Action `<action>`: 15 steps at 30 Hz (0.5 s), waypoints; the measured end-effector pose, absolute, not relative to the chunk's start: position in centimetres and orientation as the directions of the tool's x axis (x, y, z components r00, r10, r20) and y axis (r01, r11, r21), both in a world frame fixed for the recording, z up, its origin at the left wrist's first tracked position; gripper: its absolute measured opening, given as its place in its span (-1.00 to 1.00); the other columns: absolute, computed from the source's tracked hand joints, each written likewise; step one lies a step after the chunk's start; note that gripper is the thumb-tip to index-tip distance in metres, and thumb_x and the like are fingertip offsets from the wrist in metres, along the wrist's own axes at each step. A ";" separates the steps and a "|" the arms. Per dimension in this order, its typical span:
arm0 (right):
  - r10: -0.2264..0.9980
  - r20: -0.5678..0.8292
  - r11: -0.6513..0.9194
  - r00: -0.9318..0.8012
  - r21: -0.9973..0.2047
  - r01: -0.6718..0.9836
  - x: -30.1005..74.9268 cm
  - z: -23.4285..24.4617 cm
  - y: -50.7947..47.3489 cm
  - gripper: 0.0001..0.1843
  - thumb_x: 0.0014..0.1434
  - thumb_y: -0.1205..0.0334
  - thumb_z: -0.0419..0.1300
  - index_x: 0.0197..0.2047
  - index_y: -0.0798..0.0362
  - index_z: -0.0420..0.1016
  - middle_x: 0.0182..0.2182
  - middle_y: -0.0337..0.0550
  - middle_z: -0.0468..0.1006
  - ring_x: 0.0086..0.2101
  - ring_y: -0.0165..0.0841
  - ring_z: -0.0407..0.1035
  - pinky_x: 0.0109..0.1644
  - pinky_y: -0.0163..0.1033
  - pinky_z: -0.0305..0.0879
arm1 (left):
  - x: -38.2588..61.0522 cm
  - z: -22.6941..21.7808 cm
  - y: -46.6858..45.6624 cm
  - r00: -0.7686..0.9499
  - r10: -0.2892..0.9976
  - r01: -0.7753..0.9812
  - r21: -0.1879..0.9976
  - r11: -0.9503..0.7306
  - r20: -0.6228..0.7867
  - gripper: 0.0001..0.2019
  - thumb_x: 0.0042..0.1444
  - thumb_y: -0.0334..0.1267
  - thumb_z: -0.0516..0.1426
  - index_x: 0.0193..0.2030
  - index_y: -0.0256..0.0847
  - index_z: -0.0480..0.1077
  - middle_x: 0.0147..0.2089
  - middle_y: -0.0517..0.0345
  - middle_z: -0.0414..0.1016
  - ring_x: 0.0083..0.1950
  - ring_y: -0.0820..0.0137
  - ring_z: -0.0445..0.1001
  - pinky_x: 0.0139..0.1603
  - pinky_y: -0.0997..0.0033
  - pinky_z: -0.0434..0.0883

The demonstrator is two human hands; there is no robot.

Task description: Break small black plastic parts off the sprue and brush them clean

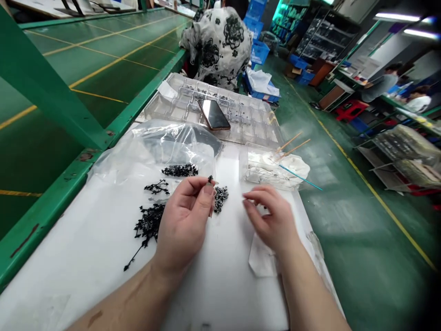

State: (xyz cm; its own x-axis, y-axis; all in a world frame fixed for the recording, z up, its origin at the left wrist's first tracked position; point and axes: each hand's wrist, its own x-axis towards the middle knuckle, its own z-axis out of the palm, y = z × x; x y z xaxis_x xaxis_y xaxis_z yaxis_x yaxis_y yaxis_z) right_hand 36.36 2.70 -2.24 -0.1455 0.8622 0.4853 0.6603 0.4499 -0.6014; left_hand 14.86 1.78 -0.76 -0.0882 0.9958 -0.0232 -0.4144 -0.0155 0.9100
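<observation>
My left hand [186, 218] is raised over the white table [86, 257], its fingertips pinched on a small black plastic part [210, 179]. My right hand [272, 218] hovers just to the right, fingers curled loosely with the tips close together, and nothing shows in them. Between the hands lies a little heap of black ring-shaped parts [220, 197]. Black plastic sprues with parts attached [148, 223] lie left of my left hand, with more sprues [179, 170] further back.
A crumpled clear plastic bag [155, 147] lies behind the sprues. A phone [214, 114] rests on clear compartment trays [255, 122]. A clear tub with white cloth and sticks [275, 168] stands at the right. A person in a flowered top [220, 43] sits beyond. A green rail [69, 170] borders the left.
</observation>
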 end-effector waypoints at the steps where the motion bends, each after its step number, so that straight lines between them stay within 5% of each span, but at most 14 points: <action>1: 0.865 0.419 0.489 -0.276 -0.580 0.652 35.3 -2.5 2.7 -0.89 0.33 0.27 0.28 -0.10 -0.09 0.62 -0.20 -0.12 0.61 -0.21 -0.25 0.51 -0.14 -0.12 0.49 | 14.9 -0.9 1.9 -0.101 0.995 -0.433 0.901 -0.027 -0.019 -0.92 0.41 -0.18 0.27 -0.06 -0.07 0.51 -0.22 0.22 0.52 -0.30 0.46 0.43 -0.28 0.48 0.40; 5: 0.848 0.268 0.526 -0.458 -0.542 0.656 33.5 -3.6 3.2 -0.89 0.32 0.34 0.26 -0.12 -0.04 0.55 -0.20 -0.09 0.60 -0.18 -0.21 0.50 -0.07 -0.06 0.45 | 15.0 -0.9 1.9 -0.106 0.994 -0.458 0.887 -0.057 0.010 -0.96 0.41 -0.21 0.27 -0.07 -0.07 0.51 -0.16 0.22 0.55 -0.31 0.48 0.42 -0.26 0.47 0.42; 15: 0.870 0.158 0.476 -0.468 -0.520 0.709 33.3 -4.0 3.8 -0.93 0.34 0.33 0.27 -0.22 -0.01 0.50 -0.24 -0.14 0.57 -0.19 -0.21 0.44 -0.06 -0.04 0.35 | 15.1 -0.8 1.8 -0.053 0.998 -0.472 0.879 -0.059 0.039 -0.98 0.43 -0.26 0.26 -0.10 -0.05 0.54 -0.16 0.28 0.57 -0.29 0.53 0.44 -0.20 0.55 0.46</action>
